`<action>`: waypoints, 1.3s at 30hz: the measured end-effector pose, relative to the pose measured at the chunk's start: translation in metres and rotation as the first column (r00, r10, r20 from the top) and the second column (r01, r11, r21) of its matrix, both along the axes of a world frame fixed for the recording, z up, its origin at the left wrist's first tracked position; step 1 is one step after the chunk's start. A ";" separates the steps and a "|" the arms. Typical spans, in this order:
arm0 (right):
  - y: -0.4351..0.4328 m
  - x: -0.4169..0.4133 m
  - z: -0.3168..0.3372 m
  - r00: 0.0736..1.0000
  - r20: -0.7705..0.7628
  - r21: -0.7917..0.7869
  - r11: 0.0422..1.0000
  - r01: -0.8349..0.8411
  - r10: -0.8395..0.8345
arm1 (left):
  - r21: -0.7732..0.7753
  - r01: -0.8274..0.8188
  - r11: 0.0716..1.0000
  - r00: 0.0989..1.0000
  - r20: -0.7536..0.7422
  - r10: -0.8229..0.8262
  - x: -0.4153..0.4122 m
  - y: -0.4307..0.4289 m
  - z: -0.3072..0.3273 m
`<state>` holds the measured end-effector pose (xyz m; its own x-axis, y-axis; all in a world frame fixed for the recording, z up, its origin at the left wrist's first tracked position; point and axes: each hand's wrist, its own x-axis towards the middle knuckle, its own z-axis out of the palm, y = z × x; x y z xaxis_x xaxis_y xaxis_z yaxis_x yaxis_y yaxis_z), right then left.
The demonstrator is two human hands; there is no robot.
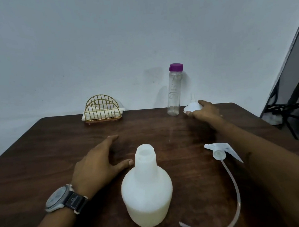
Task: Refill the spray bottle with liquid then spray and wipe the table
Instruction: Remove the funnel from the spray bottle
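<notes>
Refilling is being set up: the uncapped spray bottle (146, 187) stands on the tabletop (40, 148), the left hand (97, 164) resting open beside it, while the right hand (204, 110) grips a white funnel (193, 106) by the clear bottle (174, 91), likely to be seated next in the open neck.

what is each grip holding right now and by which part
The right-hand grip holds a small white plastic funnel by its wide cone, spout pointing up. The left-hand grip holds nothing.
</notes>
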<state>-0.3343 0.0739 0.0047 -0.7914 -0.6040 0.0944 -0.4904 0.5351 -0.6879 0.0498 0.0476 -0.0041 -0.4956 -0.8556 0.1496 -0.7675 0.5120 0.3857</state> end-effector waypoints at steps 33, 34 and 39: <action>0.144 0.105 0.018 0.876 -0.259 0.606 0.774 -0.181 0.407 | 0.117 0.129 0.985 0.975 -0.198 -0.104 0.048 0.074 0.015; 0.146 0.105 0.015 0.875 -0.260 0.586 0.787 -0.193 0.408 | 0.117 0.134 0.984 0.972 -0.208 -0.108 0.051 0.081 0.016; 0.157 0.108 0.009 0.880 -0.283 0.493 0.845 -0.207 0.381 | 0.187 0.180 0.966 0.960 -0.247 -0.131 0.058 0.106 0.015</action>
